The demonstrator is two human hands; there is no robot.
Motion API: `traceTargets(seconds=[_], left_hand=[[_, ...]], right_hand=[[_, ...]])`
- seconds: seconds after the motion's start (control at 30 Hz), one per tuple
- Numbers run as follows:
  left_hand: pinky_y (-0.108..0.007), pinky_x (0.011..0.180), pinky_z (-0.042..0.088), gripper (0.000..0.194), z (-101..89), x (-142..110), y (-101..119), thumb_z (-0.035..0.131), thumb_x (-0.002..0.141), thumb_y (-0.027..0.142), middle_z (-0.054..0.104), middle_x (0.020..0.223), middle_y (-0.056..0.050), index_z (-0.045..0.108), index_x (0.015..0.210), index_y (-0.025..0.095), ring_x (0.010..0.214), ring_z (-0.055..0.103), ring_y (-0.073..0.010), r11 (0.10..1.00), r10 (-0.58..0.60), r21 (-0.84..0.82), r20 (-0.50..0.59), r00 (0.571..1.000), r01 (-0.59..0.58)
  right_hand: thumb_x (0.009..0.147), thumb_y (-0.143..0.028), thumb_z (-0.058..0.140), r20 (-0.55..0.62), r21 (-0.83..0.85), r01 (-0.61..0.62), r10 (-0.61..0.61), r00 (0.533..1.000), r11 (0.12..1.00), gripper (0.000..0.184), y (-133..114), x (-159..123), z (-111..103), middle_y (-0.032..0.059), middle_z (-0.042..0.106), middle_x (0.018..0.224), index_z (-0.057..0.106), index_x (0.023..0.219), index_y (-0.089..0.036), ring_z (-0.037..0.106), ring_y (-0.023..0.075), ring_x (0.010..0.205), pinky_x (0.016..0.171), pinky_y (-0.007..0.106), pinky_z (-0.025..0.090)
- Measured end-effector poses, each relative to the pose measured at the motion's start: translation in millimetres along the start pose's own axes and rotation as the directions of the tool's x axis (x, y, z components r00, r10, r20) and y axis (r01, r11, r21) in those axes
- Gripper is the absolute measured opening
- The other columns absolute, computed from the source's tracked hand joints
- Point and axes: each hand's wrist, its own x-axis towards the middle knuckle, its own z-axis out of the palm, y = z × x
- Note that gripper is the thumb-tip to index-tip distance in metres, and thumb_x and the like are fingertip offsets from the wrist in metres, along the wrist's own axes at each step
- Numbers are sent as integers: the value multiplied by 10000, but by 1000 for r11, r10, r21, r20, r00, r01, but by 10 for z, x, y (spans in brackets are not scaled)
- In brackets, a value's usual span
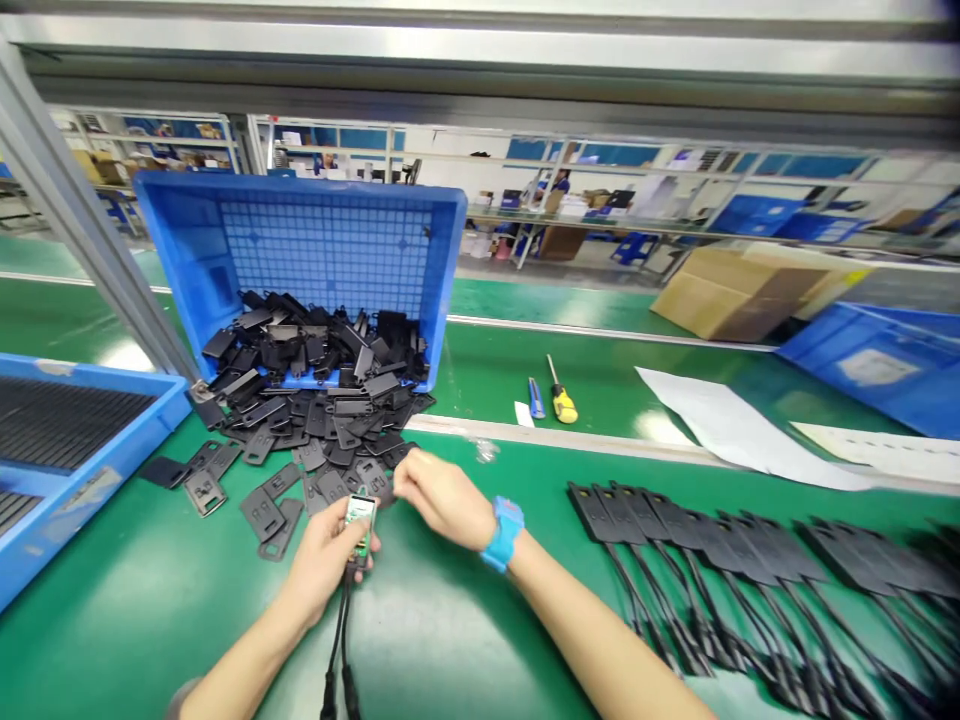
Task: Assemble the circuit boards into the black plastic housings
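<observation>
My left hand (321, 560) is closed around a small circuit board (361, 512) in a dark housing, its thumb lying across the board. Two black cables (341, 625) run from the lower end of that housing toward me. Just right of it, my right hand (442, 497) has its fingers curled together at the edge of the loose covers; whatever may be between the fingertips is hidden. A blue wristband (503, 534) is on the right wrist. Flat black plastic covers (349, 408) lie heaped beyond both hands, and some are spread on the green table (450, 640).
A tipped blue crate (450, 270) holds more covers. At left stands a blue tray (169, 405) of dark parts. A blue cutter (535, 398) and a yellow screwdriver (564, 402) lie beyond. Black cabled units (720, 550) are lined up at right, near white paper (735, 425).
</observation>
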Motion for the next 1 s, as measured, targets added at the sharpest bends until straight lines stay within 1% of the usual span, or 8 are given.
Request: traceTargets(seconds=[0.1, 0.23, 0.33, 0.5, 0.67, 0.8, 0.87, 1.0], left_hand=[[-195, 460, 415, 434, -11, -5, 42, 574, 813, 404, 588, 714, -15, 504, 1157, 150, 582, 544, -128, 993, -30, -115, -20, 999, 28], [-207, 486, 422, 480, -4, -16, 49, 563, 839, 418, 582, 750, -24, 475, 1236, 163, 635, 539, -137, 989, -22, -144, -27, 999, 18], [-209, 507, 419, 495, 0, -3, 32, 578, 839, 424, 585, 772, -30, 474, 1244, 159, 655, 526, -134, 989, 2, -147, -23, 1000, -5], [-198, 557, 408, 435, -10, 42, -7, 630, 817, 410, 603, 836, -59, 569, 1130, 114, 708, 517, -121, 982, 13, -187, -7, 1000, -14], [-188, 663, 433, 509, -32, 32, -32, 743, 710, 224, 632, 920, -56, 556, 1176, 143, 778, 536, -111, 962, 32, -271, -7, 999, -33], [-265, 739, 491, 537, -25, -2, -35, 716, 754, 283, 652, 996, -95, 494, 1228, 161, 837, 613, -161, 960, -8, -281, 18, 1000, 13], [-292, 715, 513, 516, -12, -9, -35, 703, 769, 324, 648, 1054, -123, 492, 1212, 161, 802, 640, -174, 963, -30, -267, 37, 999, 39], [-272, 674, 523, 483, 16, -7, -32, 735, 743, 322, 646, 1072, -140, 539, 1143, 136, 739, 646, -155, 968, 1, -250, 59, 998, 13]], right_hand=[[931, -144, 459, -39, -181, -342, 340, 940, 922, 143, 424, -38, -139, 92, 626, 866, 579, 856, -129, 596, 166, 812, 732, 252, 448], [910, -101, 482, -98, -260, -506, 499, 861, 822, 152, 853, -142, -163, 97, 625, 824, 603, 821, -82, 612, 181, 775, 704, 311, 477], [888, -109, 522, -84, -244, -464, 458, 885, 851, 135, 868, -82, -69, 96, 629, 839, 633, 811, -100, 618, 196, 796, 716, 324, 479], [841, -171, 610, -10, -96, -181, 180, 984, 979, 138, 581, 217, 142, 61, 633, 975, 675, 962, -186, 594, 199, 934, 817, 280, 449], [863, -105, 510, -64, 42, -80, 82, 995, 996, 180, 466, 298, 189, 77, 632, 880, 680, 874, -166, 578, 224, 917, 859, 345, 435], [881, -131, 451, -152, 185, -106, 135, 979, 977, 182, 343, 162, 131, 58, 611, 821, 615, 953, -164, 598, 196, 791, 760, 348, 484], [890, -161, 430, -160, 431, -102, 188, 969, 897, 269, 199, 73, 114, 23, 576, 810, 509, 1145, -185, 604, 155, 686, 632, 291, 502], [835, -218, 532, -33, 914, -73, 252, 967, 399, 620, -129, -68, 150, -39, 490, 793, 236, 1375, -286, 579, 111, 592, 502, 216, 453]])
